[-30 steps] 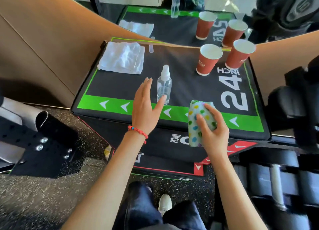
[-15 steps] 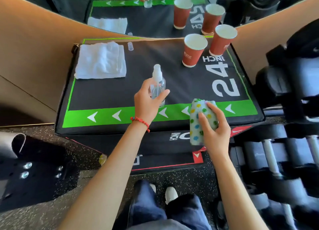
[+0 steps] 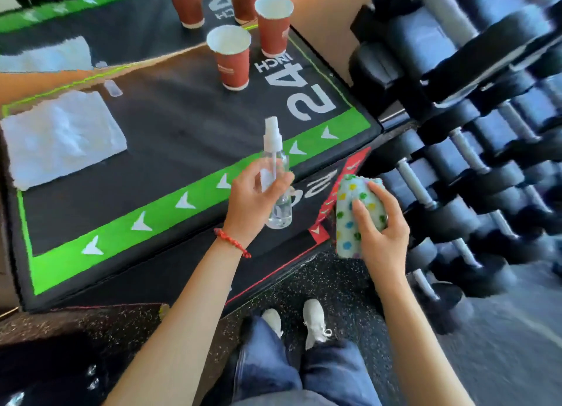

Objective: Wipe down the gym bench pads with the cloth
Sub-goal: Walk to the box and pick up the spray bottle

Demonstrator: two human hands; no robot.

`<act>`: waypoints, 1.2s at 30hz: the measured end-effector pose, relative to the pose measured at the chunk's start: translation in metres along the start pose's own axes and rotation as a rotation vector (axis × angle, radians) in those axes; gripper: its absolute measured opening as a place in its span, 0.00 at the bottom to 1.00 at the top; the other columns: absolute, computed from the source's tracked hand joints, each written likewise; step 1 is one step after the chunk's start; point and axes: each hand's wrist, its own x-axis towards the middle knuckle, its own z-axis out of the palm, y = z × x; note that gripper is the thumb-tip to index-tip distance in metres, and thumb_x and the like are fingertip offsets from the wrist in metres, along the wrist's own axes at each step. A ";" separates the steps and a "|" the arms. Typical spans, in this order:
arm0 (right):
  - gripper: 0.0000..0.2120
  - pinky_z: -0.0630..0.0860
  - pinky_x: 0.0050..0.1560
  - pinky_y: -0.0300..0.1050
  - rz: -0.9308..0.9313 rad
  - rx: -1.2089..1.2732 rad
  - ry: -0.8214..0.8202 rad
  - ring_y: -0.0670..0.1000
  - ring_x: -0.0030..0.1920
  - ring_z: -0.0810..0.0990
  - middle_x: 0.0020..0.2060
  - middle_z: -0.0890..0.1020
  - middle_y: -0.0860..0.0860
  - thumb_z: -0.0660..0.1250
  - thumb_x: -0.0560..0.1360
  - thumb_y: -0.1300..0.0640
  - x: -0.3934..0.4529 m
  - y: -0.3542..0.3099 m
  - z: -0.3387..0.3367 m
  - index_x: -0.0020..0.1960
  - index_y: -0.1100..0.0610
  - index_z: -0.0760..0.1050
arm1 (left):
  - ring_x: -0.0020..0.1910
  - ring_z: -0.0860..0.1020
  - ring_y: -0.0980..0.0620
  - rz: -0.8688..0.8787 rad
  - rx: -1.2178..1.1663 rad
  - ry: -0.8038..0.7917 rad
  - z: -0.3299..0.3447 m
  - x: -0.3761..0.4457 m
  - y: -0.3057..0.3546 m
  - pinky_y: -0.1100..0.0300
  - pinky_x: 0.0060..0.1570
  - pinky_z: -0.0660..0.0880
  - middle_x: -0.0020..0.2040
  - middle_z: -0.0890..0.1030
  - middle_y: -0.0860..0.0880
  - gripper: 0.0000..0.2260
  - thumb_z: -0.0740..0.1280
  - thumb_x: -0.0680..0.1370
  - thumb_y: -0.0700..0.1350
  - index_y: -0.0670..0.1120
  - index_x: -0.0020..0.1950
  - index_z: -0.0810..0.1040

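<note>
My left hand (image 3: 254, 203) grips a clear spray bottle (image 3: 275, 174), lifted off the black and green padded box (image 3: 170, 144) and held over its near edge. The bottle's white nozzle points up. My right hand (image 3: 380, 232) holds a folded white cloth with coloured dots (image 3: 352, 214), held in the air to the right of the box, beside the bottle. No gym bench pad is plainly in view.
A white folded towel (image 3: 60, 137) lies at the box's left, a small clear cap (image 3: 113, 88) behind it. Two red paper cups (image 3: 232, 57) stand at the back right, against a mirror. A dumbbell rack (image 3: 471, 131) fills the right. My feet (image 3: 304, 323) stand on speckled floor.
My left hand closed round the spray bottle and lifted it off the box toward me. My right hand with the cloth moved right and off the box edge. The view swung right.
</note>
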 end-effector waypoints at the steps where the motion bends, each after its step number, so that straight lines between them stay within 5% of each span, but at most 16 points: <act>1: 0.14 0.74 0.43 0.29 0.016 -0.005 0.036 0.34 0.45 0.78 0.49 0.77 0.39 0.68 0.74 0.58 -0.006 0.004 -0.011 0.59 0.51 0.75 | 0.40 0.79 0.41 -0.024 -0.015 -0.042 0.011 -0.005 -0.001 0.39 0.48 0.76 0.39 0.80 0.46 0.12 0.69 0.66 0.57 0.51 0.43 0.77; 6: 0.13 0.76 0.43 0.32 0.072 0.017 0.219 0.35 0.44 0.78 0.45 0.77 0.36 0.68 0.74 0.58 -0.039 0.018 -0.070 0.55 0.45 0.74 | 0.38 0.78 0.39 -0.093 -0.049 -0.287 0.066 -0.038 -0.007 0.40 0.45 0.75 0.37 0.78 0.49 0.06 0.68 0.68 0.56 0.56 0.40 0.79; 9: 0.14 0.79 0.46 0.44 0.108 0.018 0.317 0.43 0.46 0.80 0.47 0.78 0.39 0.68 0.74 0.57 -0.060 0.027 -0.107 0.54 0.40 0.73 | 0.33 0.78 0.53 -0.123 -0.074 -0.429 0.100 -0.063 -0.005 0.53 0.37 0.76 0.32 0.78 0.54 0.10 0.68 0.68 0.53 0.48 0.42 0.77; 12: 0.15 0.79 0.48 0.49 0.128 0.028 0.397 0.47 0.47 0.80 0.50 0.78 0.42 0.68 0.73 0.56 -0.079 0.038 -0.143 0.54 0.39 0.73 | 0.31 0.78 0.52 -0.130 -0.071 -0.552 0.132 -0.089 -0.004 0.61 0.33 0.75 0.34 0.78 0.52 0.11 0.69 0.70 0.52 0.46 0.45 0.76; 22: 0.15 0.77 0.47 0.39 0.158 0.002 0.645 0.39 0.45 0.79 0.50 0.79 0.44 0.69 0.72 0.58 -0.173 0.076 -0.312 0.55 0.43 0.73 | 0.31 0.78 0.53 -0.170 -0.079 -0.848 0.273 -0.227 0.010 0.62 0.32 0.75 0.36 0.77 0.47 0.06 0.66 0.71 0.48 0.46 0.44 0.77; 32: 0.15 0.76 0.56 0.51 0.214 -0.009 0.907 0.47 0.53 0.79 0.55 0.78 0.47 0.69 0.73 0.58 -0.234 0.108 -0.437 0.56 0.42 0.73 | 0.29 0.77 0.59 -0.211 -0.032 -1.097 0.393 -0.339 0.020 0.67 0.31 0.73 0.37 0.77 0.47 0.04 0.67 0.76 0.42 0.41 0.45 0.75; 36: 0.16 0.76 0.55 0.49 0.234 -0.008 0.980 0.42 0.50 0.78 0.52 0.77 0.38 0.69 0.73 0.57 -0.229 0.120 -0.467 0.53 0.38 0.72 | 0.32 0.78 0.52 -0.197 0.015 -1.165 0.436 -0.348 0.014 0.61 0.32 0.75 0.36 0.78 0.46 0.12 0.73 0.70 0.51 0.44 0.41 0.74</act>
